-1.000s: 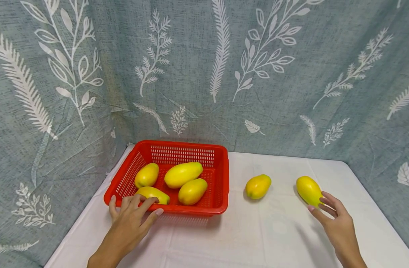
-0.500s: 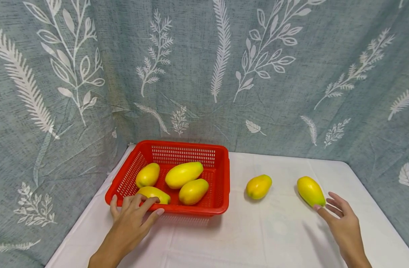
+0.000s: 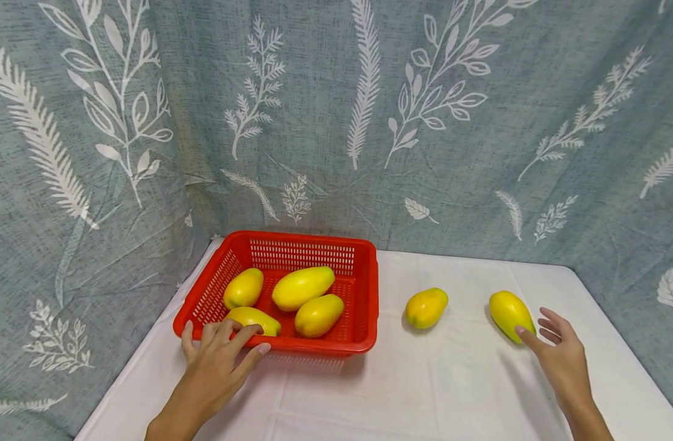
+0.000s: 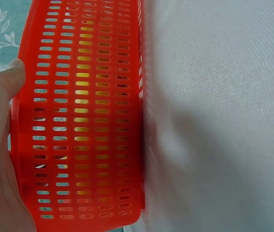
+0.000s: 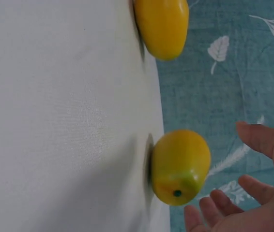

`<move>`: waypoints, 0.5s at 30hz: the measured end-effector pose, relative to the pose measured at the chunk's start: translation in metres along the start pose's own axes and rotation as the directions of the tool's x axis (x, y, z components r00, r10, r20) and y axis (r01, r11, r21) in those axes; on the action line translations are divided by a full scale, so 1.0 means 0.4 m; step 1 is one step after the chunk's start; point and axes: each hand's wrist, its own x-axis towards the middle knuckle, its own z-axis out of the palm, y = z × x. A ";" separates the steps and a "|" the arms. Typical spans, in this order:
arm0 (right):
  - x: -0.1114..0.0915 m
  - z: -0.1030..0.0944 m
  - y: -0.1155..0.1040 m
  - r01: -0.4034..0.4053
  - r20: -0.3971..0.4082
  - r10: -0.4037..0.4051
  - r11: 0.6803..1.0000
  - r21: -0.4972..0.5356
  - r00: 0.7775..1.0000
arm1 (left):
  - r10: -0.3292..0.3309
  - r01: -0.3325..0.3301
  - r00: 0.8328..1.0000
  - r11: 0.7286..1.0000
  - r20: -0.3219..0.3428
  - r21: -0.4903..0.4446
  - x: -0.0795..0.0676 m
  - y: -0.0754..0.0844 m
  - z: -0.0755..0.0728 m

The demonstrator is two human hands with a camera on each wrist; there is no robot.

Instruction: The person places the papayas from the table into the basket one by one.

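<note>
In the head view, my left hand (image 3: 215, 358) grips the near rim of a red plastic basket (image 3: 366, 294), fingers over the edge. The left wrist view shows the thumb outside the slotted wall. Several yellow oval fruits lie inside; one fruit (image 3: 254, 320) is partly covered by my fingertips. My right hand (image 3: 562, 355) hovers beside a yellow oval fruit (image 3: 510, 312) on the table, fingers spread and loosely bent. Its thumb overlaps that fruit in the head view; in the right wrist view the hand stands apart from the fruit (image 5: 181, 164), which has a greenish tip.
Another yellow fruit (image 3: 426, 308) lies between the basket and the right-hand fruit. A white cloth (image 3: 391, 392) covers the table. Blue-green curtains (image 3: 325, 110) with white leaf prints hang behind the table and at both sides.
My right hand has drawn back slightly to the right from the fruit, which stays on the table. The left hand keeps its hold on the basket rim.
</note>
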 end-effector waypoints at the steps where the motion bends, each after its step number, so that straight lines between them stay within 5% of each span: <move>1: 0.004 0.002 0.000 0.005 0.001 -0.005 1.000 -0.003 1.000 | 0.000 0.000 1.000 1.000 -0.001 0.001 0.000 0.000 0.000; 15: 0.064 0.029 0.010 0.044 0.039 -0.042 0.997 -0.057 0.998 | -0.001 0.001 1.000 1.000 0.006 0.010 0.000 -0.002 0.000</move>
